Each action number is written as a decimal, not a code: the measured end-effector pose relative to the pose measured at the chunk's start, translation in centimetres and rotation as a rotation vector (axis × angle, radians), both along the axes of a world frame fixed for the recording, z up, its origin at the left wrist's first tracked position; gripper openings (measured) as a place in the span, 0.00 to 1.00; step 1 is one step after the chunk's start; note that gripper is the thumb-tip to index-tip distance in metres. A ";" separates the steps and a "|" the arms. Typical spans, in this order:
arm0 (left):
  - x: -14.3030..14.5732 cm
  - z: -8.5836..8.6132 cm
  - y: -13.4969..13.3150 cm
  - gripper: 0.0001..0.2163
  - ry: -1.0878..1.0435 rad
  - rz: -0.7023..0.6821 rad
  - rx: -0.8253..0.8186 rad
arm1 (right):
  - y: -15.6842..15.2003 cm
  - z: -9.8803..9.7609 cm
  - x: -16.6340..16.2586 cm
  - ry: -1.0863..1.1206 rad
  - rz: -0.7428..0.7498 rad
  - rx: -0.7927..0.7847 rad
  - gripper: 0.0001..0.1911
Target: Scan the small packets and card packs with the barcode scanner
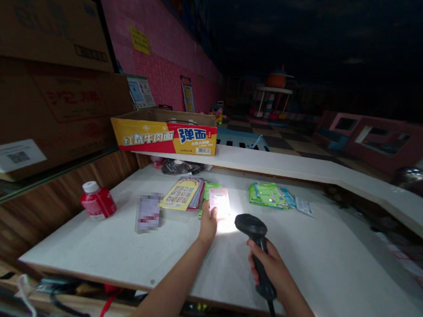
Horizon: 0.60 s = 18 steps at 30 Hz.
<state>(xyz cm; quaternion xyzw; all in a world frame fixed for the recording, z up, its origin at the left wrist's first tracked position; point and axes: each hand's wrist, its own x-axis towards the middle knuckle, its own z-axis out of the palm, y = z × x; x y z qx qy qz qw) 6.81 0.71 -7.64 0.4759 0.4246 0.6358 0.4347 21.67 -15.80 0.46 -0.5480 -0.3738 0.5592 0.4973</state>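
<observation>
My right hand (pixel 269 266) is wrapped round the handle of a black barcode scanner (pixel 251 225), its head facing left and its cable hanging down. A bright patch of light falls on the desk and on a pink packet (pixel 220 201). My left hand (pixel 209 223) grips that packet by its lower left edge, thumb on top. Green packets (pixel 212 187) lie partly hidden behind it. Just to the left is a stack of yellow and purple booklets (pixel 183 194). More green and blue packets (pixel 270 195) lie farther right, beside a small silvery packet (pixel 304 206).
On the white desk (pixel 114 253) stand a red bottle (pixel 97 201) with a white cap and a blurred pale packet (pixel 149 214). A raised ledge (pixel 270 162) runs along the back, bearing a yellow-red noodle carton (pixel 169 137). Large cardboard boxes (pixel 53 100) are stacked at left.
</observation>
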 end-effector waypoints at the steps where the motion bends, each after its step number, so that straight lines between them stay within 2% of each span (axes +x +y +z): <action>1: 0.0 0.0 0.0 0.17 0.005 0.002 0.005 | 0.1 -0.1 0.2 0.008 0.003 -0.004 0.25; 6: 0.0 0.5 -0.3 0.21 -0.073 -0.115 -0.012 | 1.2 -0.8 1.5 0.100 -0.004 0.016 0.26; 9: 0.0 1.0 -0.5 0.21 -0.097 -0.120 -0.030 | 2.5 -1.7 3.4 0.218 -0.043 0.058 0.26; 14: -0.2 1.8 -0.9 0.21 -0.070 -0.082 -0.027 | 4.2 -3.8 7.6 0.541 -0.121 0.120 0.24; 18: 0.2 2.4 -1.0 0.21 0.052 -0.120 -0.033 | 4.8 -5.0 9.5 0.801 -0.187 0.188 0.22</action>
